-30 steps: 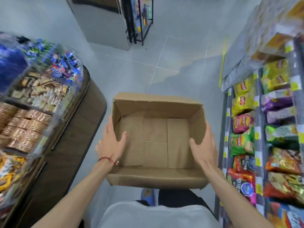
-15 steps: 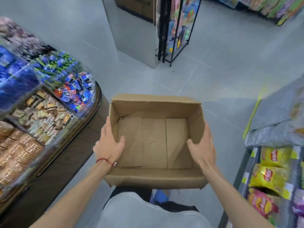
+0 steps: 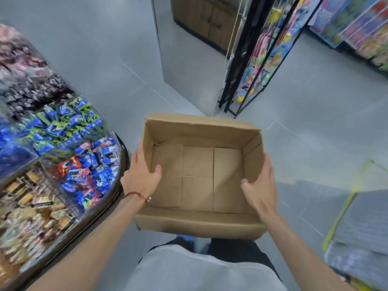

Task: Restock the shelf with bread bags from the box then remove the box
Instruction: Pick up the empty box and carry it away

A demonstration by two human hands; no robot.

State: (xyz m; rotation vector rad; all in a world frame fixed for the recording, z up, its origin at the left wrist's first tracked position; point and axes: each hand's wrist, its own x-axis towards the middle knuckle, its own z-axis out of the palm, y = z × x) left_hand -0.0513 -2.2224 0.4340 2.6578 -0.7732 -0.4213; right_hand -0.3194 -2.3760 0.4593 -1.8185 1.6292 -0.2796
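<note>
An empty brown cardboard box (image 3: 199,129) hangs in front of my chest, its top open and its bare floor showing. My left hand (image 3: 141,174) grips the box's left wall, thumb inside and fingers down the outside. My right hand (image 3: 261,185) grips the right wall the same way, thumb inside the box. No bread bags are in view. A red string bracelet circles my left wrist.
A rounded dark wooden display (image 3: 69,164) with clear bins of wrapped sweets stands close on the left. A mirrored pillar (image 3: 184,66) and a black wire rack (image 3: 258,59) of colourful goods stand ahead. A grey shelf top (image 3: 363,223) is at the lower right. Grey tiled floor lies ahead.
The view has swung left and forward: the snack shelf on the right has slid out of sight, and the pillar and wire rack have come closer. Both hands keep the same hold on the box.
</note>
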